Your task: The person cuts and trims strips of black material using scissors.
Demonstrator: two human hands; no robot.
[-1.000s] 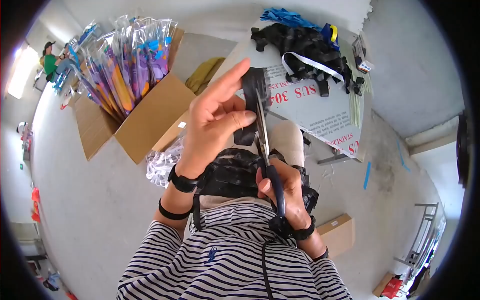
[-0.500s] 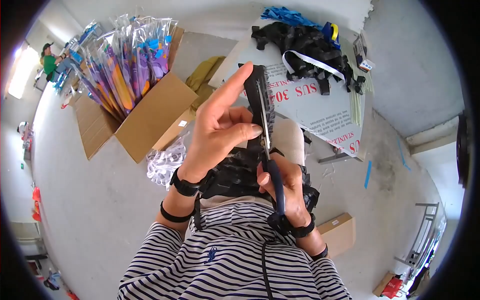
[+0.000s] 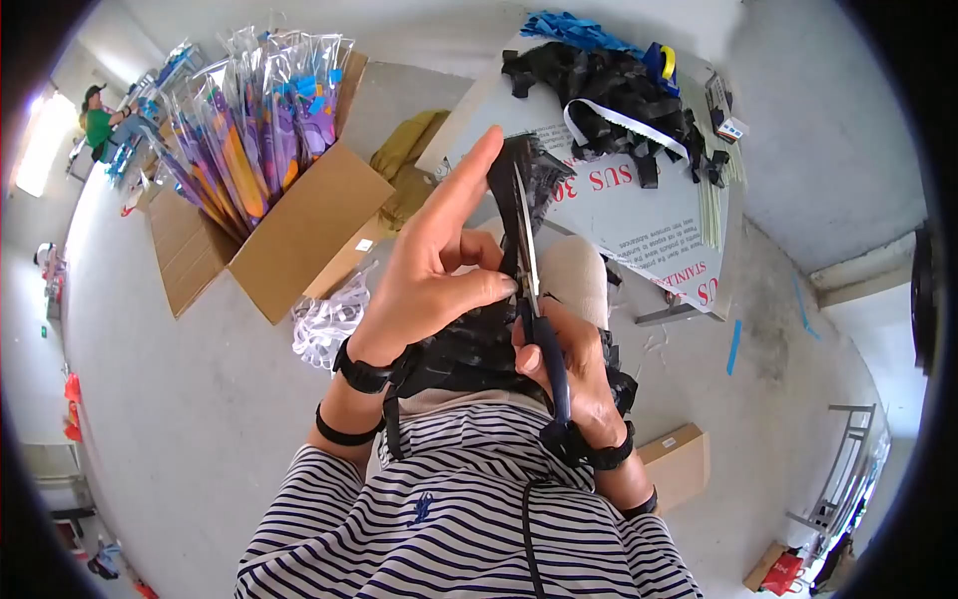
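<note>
Grey concrete floor (image 3: 200, 419) extends beneath the work. Left hand (image 3: 414, 295) pinches a black strip (image 3: 506, 205), its long axis running near to far. Right hand (image 3: 586, 364), nearer the body, is closed around scissors (image 3: 553, 371), blades aligned lengthwise along the strip.

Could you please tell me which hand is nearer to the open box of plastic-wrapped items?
The left hand is nearer, raised to the right of the open box; the right hand is farther right, holding the scissors by their handles.
</note>
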